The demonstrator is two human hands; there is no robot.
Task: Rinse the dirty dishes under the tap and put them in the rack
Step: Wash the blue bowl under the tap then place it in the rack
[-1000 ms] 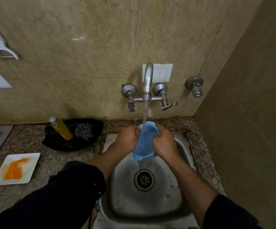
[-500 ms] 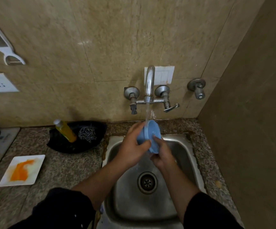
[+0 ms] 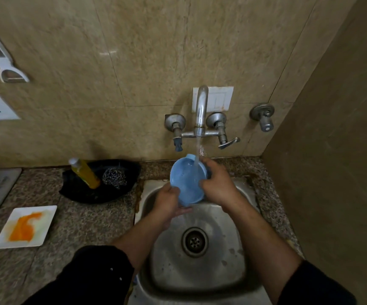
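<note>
— What do we have on the far left?
— A white plate (image 3: 25,226) smeared orange lies on the counter (image 3: 85,227). Next to it, a black tray (image 3: 90,195) holds a yellow bottle (image 3: 85,173) and a steel scrubber (image 3: 115,178).
— And our hands?
— Our left hand (image 3: 169,205) curls round the lower rim of the blue bowl (image 3: 186,181). We hold the bowl tilted over the back of the sink (image 3: 200,274), and water from the tap (image 3: 201,106) runs into it. Our right hand (image 3: 217,186) clasps its right edge.
</note>
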